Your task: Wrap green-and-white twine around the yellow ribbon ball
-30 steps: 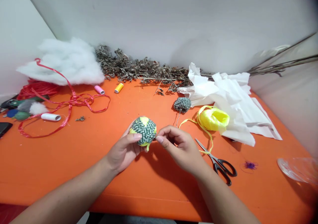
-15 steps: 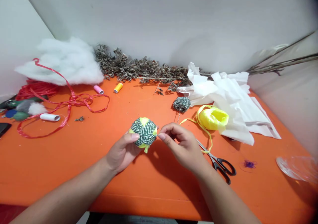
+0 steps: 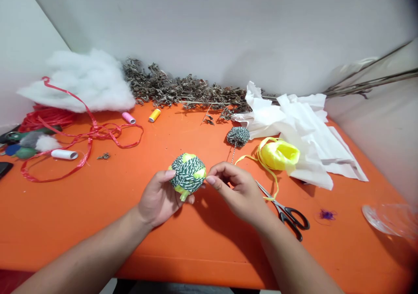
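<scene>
My left hand point(image 3: 160, 196) grips a yellow ball wrapped in green-and-white twine point(image 3: 187, 174), held just above the orange table point(image 3: 130, 224). My right hand point(image 3: 238, 189) pinches the twine strand right beside the ball, fingers pressed together. The strand runs back to a small twine spool point(image 3: 238, 136) lying further back on the table. A roll of yellow raffia ribbon point(image 3: 279, 155) sits to the right of the spool, with a loose tail curling toward black-handled scissors point(image 3: 287, 213) beside my right wrist.
White stuffing point(image 3: 81, 81), red ribbon point(image 3: 81, 139) and small thread spools point(image 3: 129, 118) lie at the left. Dried leaves point(image 3: 183, 89) line the wall. Crumpled white paper point(image 3: 303, 124) is at the right, a clear plastic piece point(image 3: 388, 220) near the right edge.
The ball has turned slightly in my left hand, the thumb shifting from its front to its left side. My right hand stays pinched at the ball's right side.
</scene>
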The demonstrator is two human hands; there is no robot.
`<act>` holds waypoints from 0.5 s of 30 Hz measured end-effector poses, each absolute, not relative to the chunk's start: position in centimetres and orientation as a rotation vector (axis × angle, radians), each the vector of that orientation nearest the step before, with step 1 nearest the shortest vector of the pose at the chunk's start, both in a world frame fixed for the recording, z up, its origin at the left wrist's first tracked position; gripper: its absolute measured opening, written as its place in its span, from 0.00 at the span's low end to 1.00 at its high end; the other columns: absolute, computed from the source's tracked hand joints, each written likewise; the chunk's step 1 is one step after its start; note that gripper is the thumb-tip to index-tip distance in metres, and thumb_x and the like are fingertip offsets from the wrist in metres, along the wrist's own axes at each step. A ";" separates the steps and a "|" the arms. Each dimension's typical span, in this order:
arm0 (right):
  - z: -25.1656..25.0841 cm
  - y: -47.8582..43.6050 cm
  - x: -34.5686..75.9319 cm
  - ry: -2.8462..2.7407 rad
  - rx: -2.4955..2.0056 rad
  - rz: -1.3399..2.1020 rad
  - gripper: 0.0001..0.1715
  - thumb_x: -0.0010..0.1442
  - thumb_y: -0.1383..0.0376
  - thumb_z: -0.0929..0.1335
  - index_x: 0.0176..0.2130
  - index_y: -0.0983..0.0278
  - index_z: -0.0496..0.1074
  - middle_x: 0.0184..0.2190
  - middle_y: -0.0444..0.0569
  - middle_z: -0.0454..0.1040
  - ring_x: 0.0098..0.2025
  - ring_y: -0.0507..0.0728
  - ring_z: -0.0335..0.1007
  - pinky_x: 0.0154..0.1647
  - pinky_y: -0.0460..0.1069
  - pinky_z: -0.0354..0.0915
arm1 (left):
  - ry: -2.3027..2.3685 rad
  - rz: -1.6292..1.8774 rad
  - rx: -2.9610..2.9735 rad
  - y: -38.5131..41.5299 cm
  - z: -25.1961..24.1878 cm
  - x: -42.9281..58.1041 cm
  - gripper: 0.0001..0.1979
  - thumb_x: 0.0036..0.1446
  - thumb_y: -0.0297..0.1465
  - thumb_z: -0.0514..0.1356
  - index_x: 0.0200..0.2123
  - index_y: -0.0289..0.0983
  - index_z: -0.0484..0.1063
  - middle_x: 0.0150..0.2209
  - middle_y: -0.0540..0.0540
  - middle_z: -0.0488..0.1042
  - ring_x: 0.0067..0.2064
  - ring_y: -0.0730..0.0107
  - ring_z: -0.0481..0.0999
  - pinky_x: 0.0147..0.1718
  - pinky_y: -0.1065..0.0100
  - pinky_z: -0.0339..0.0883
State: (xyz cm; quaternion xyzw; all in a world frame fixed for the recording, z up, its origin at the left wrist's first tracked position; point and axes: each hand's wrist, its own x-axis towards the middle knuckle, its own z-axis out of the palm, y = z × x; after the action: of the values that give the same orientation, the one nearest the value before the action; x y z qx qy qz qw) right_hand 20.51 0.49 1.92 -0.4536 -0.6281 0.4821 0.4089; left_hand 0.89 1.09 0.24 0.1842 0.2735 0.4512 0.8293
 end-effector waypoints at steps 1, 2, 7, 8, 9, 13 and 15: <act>1.9 0.5 20.5 -1.581 -1.140 1.226 0.10 0.66 0.59 0.70 0.35 0.63 0.73 0.29 0.46 0.75 0.31 0.52 0.69 0.31 0.46 0.64 | 0.580 0.954 0.386 1.1 0.2 0.9 0.17 0.47 0.36 0.69 0.38 0.32 0.82 0.34 0.41 0.84 0.33 0.61 0.82 0.25 0.69 0.77; 1.8 0.5 20.5 -1.577 -1.135 1.242 0.10 0.66 0.59 0.70 0.36 0.63 0.73 0.30 0.46 0.75 0.31 0.52 0.69 0.31 0.47 0.64 | 0.579 0.946 0.381 1.1 0.2 0.9 0.17 0.47 0.37 0.70 0.38 0.32 0.82 0.34 0.41 0.84 0.33 0.61 0.82 0.26 0.69 0.78; 1.9 0.6 20.4 -1.523 -1.147 1.330 0.14 0.64 0.55 0.71 0.34 0.63 0.73 0.29 0.47 0.75 0.31 0.53 0.69 0.30 0.47 0.64 | 0.573 0.913 0.321 1.0 0.4 0.8 0.16 0.49 0.37 0.68 0.40 0.33 0.82 0.36 0.42 0.85 0.35 0.59 0.82 0.34 0.63 0.80; 1.9 0.7 20.4 -1.509 -1.152 1.344 0.15 0.63 0.54 0.71 0.34 0.63 0.72 0.29 0.47 0.74 0.30 0.52 0.68 0.30 0.47 0.64 | 0.591 0.930 0.299 1.0 0.5 0.9 0.16 0.49 0.36 0.67 0.40 0.33 0.82 0.37 0.42 0.85 0.36 0.59 0.82 0.35 0.62 0.80; 1.9 0.7 20.4 -1.495 -1.153 1.361 0.15 0.62 0.54 0.72 0.33 0.63 0.72 0.28 0.46 0.73 0.29 0.52 0.67 0.29 0.47 0.63 | 0.616 0.950 0.279 1.0 0.5 0.9 0.16 0.50 0.36 0.66 0.40 0.33 0.82 0.38 0.42 0.85 0.37 0.59 0.82 0.36 0.61 0.80; 1.9 0.8 20.3 -1.467 -1.138 1.456 0.17 0.58 0.53 0.75 0.31 0.63 0.71 0.26 0.43 0.70 0.27 0.50 0.63 0.27 0.46 0.61 | 0.720 0.988 0.251 1.1 0.8 1.2 0.15 0.54 0.35 0.62 0.40 0.31 0.81 0.37 0.41 0.83 0.38 0.61 0.81 0.38 0.64 0.78; 1.9 0.7 20.3 -1.471 -1.147 1.454 0.17 0.57 0.54 0.76 0.31 0.63 0.71 0.25 0.42 0.69 0.26 0.50 0.62 0.26 0.46 0.59 | 0.756 1.022 0.256 1.3 0.8 1.3 0.13 0.55 0.34 0.62 0.37 0.31 0.81 0.36 0.42 0.83 0.38 0.63 0.80 0.39 0.67 0.77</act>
State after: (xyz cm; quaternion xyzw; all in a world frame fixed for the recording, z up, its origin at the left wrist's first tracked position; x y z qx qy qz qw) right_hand 20.27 0.74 1.89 -0.4488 -0.5757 0.5691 0.3784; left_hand 1.32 1.30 0.81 0.1191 0.3519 0.4761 0.7971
